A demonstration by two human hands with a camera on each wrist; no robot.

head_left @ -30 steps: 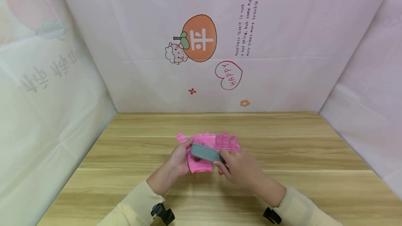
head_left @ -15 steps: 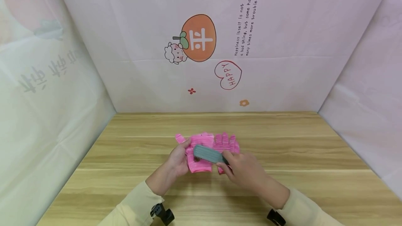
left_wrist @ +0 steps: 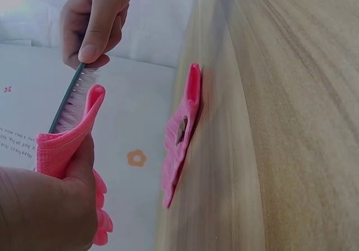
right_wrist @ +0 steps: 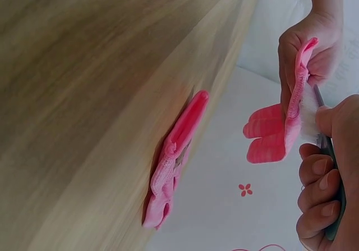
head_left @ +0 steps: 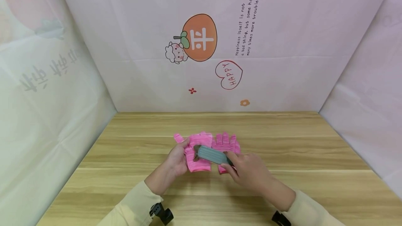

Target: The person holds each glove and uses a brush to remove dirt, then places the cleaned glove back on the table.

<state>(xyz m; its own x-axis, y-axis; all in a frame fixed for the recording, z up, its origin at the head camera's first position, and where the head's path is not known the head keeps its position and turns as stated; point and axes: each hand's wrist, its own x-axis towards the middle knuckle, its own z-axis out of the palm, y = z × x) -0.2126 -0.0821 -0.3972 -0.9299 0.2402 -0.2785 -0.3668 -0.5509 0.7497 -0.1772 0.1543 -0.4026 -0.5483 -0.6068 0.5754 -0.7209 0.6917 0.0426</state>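
Observation:
A pink knit glove [head_left: 200, 138] is held up off the table by my left hand [head_left: 176, 159], thumb on its near face and fingers behind. My right hand [head_left: 251, 173] grips the handle of a teal-backed scrub brush [head_left: 211, 154]. In the right wrist view the brush's pale bristles [right_wrist: 308, 113] are against the glove's face. Just past the brush's tip a brown stain [head_left: 196, 152] shows on the glove. A second pink glove [left_wrist: 182, 127] lies on the table, partly hidden by the brush and right hand in the head view; it bears a brown patch [left_wrist: 181, 131].
The wood-grain table [head_left: 282, 138] spreads around both hands. White printed sheeting [head_left: 276, 79] stands as a wall behind it, with more sheeting at left and right. A black wrist device [head_left: 161, 213] sits on the left sleeve.
The brush in my right hand has slid to the right and slightly down across the glove, uncovering more of the brown stain. My left hand and its glove have shifted slightly left.

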